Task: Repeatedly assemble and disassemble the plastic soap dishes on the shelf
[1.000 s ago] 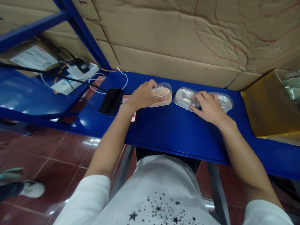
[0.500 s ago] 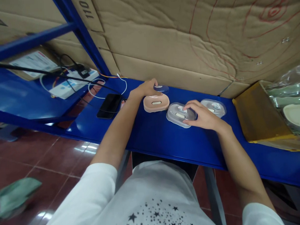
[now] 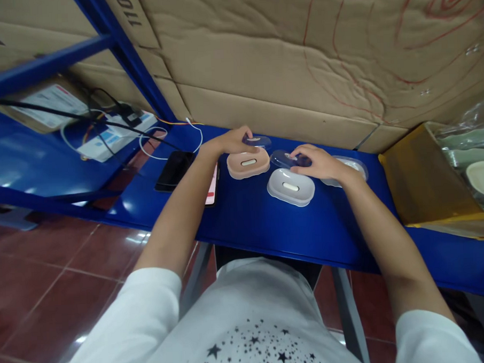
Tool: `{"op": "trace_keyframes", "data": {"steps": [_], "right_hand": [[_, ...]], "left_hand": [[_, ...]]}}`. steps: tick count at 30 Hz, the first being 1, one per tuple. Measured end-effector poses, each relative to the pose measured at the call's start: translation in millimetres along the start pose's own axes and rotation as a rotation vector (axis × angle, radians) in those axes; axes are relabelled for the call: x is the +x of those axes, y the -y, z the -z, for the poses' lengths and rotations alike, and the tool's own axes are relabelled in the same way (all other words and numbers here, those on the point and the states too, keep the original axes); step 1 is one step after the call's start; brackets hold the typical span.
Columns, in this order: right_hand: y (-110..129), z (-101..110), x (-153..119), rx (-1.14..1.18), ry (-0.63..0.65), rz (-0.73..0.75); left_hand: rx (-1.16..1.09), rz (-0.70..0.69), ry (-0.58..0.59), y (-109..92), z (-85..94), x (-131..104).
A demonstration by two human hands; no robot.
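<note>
A pink oval soap dish sits on the blue table in front of my left hand. That hand's fingers are closed on a clear lid just behind the dish. To the right lies a pale grey soap dish, uncovered, with a cream oval piece in its middle. Behind it, my right hand grips another clear lid, held apart from the dish. Partly covered by my right wrist is a further pale dish with a clear lid.
A black phone and a second phone with a lit screen lie left. Cables and a white power strip are beyond them. An open cardboard box of dishes stands right; a cardboard wall rises behind.
My right hand has lifted the clear lid off the pale grey dish and moved it back behind it. The left hand stays at its lid. More of the lit phone shows.
</note>
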State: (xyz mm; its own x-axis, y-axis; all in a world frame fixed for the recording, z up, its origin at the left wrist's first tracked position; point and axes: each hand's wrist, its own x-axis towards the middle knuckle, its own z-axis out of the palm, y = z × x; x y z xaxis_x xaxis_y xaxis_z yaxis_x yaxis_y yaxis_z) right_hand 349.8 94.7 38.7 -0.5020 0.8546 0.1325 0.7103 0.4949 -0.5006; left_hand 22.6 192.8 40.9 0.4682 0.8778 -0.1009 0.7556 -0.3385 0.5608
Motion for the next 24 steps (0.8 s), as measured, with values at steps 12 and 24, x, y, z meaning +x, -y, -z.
{"op": "trace_keyframes", "data": {"steps": [12, 24], "right_hand": [[-18.1, 7.5, 9.6, -0.028, 0.104, 0.011], [3.7, -6.9, -16.3, -0.158, 0.159, 0.127]], "left_hand": [[0.043, -0.003, -0.04, -8.5, -2.6, -5.3], [0.2, -0.12, 0.012, 4.7, -15.4, -12.5]]}}
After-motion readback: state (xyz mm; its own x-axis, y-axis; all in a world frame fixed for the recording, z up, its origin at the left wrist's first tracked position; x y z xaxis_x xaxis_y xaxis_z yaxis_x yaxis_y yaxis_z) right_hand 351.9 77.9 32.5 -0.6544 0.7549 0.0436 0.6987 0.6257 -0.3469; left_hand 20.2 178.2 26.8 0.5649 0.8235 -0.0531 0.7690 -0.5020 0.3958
